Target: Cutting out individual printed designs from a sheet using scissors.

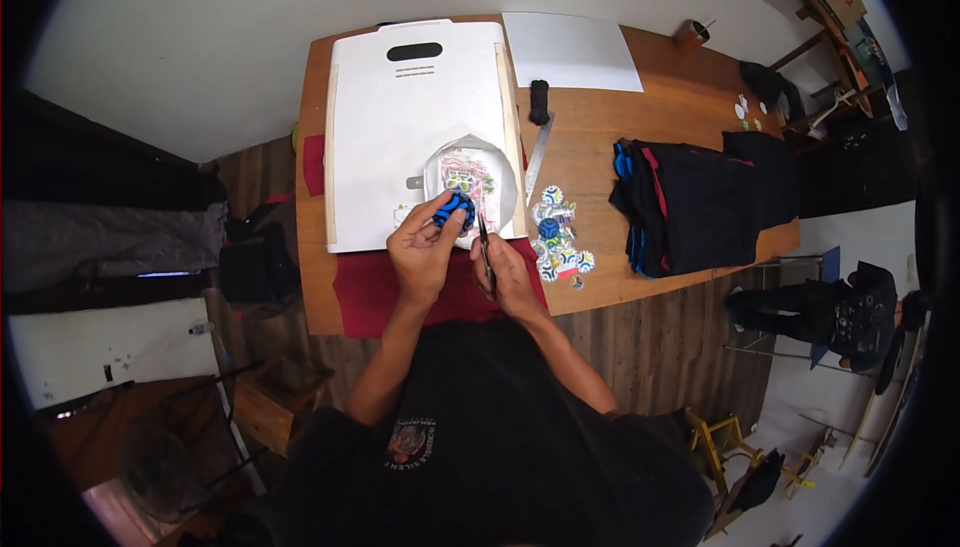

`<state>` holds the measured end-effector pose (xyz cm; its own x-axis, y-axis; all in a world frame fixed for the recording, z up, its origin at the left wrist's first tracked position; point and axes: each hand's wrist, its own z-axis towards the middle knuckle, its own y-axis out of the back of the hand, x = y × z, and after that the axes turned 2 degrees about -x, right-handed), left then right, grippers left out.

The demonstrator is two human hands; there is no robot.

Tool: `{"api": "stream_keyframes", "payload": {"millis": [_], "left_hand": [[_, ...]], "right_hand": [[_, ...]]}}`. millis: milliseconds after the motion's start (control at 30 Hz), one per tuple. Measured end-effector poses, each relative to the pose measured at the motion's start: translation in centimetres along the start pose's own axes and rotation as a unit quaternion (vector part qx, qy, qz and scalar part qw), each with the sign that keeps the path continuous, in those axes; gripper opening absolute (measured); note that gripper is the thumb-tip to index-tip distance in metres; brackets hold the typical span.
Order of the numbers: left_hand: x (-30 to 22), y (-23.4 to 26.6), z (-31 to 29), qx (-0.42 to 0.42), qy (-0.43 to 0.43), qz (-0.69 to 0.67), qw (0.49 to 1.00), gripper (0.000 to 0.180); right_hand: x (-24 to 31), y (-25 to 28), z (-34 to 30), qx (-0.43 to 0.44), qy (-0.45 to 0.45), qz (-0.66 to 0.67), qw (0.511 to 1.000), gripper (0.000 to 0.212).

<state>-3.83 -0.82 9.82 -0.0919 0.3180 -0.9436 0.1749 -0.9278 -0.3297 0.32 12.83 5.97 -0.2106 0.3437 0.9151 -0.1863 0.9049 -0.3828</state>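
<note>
My left hand [424, 249] pinches a round blue-and-black patch [455, 211] between thumb and fingers. In my right hand [508, 277] is a pair of dark scissors [486, 247], its blades pointing away from me, close to the patch's right edge. Both hands are over the near rim of a round white container [507, 187], which holds printed paper scraps [468, 167]. Under the container lies a white board [385, 137] with an oval handle slot. To the right of my right hand, several cut round patches [560, 237] in white, blue and green are piled.
Dark red cloth [375, 292] drapes over the table's front edge. Folded black garments [690, 202] are stacked to the right. A metal ruler [540, 147], a black roll [539, 102] and a white sheet [575, 52] lie on the wooden table [590, 127]. Another person [850, 312] is at far right.
</note>
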Motion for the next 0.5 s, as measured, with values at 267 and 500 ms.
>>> {"api": "stream_keyframes", "payload": {"millis": [267,500], "left_hand": [[0.3,-0.2,-0.1,0.002,0.003,0.004,1.000,0.035],[0.1,-0.4,-0.1,0.001,0.004,0.014,1.000,0.034]], "right_hand": [[0.1,0.0,0.8,0.005,0.017,0.007,1.000,0.042],[-0.4,0.4,1.1,0.012,0.022,0.030,0.999,0.039]]}}
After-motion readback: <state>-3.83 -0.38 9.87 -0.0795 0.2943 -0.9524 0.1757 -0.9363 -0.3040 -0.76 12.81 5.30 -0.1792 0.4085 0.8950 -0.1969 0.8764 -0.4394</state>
